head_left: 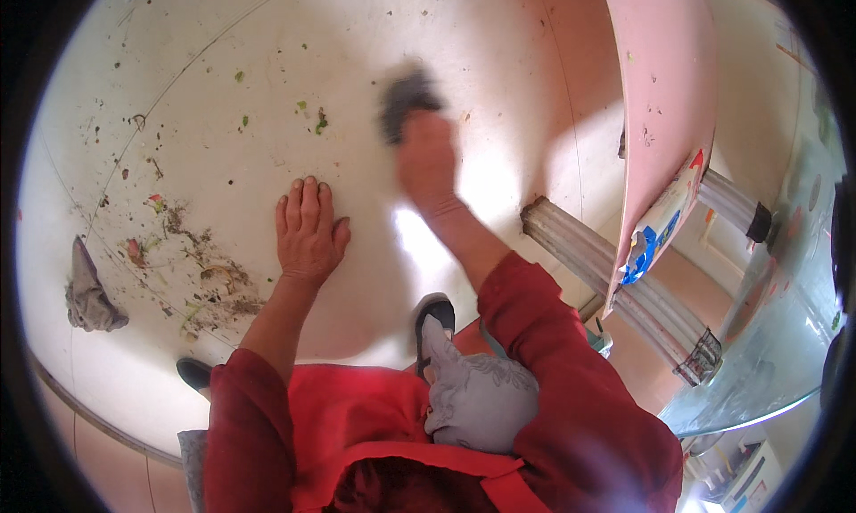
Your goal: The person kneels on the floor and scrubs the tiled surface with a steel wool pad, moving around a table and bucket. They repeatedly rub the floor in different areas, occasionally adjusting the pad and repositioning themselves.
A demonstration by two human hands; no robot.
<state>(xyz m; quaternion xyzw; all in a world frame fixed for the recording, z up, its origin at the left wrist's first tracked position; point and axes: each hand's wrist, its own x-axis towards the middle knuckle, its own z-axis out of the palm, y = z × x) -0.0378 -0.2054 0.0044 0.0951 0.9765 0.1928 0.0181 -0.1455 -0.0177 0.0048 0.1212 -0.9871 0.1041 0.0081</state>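
My right hand (428, 158) grips a dark grey, rag-like bundle (409, 98) against the pale floor (361, 259). Motion blurs both, so the bundle's exact kind is unclear. Palm down, my left hand (309, 228) rests on the floor with nothing in it, its thumb spread from the fingers. A heap of dirt and plant scraps (217, 279) lies to the left of that hand. Bits of green leaf (322, 121) and dark crumbs are scattered beyond it. At the far left sits a crumpled grey-brown cloth (93, 292).
A pink panel (669, 78) rises on the right. Beside it are a fluted column-like leg (568, 235), a white, blue and red plastic packet (659, 225) and a glass tabletop (756, 372). My dark shoes (436, 315) stand on the floor close to me.
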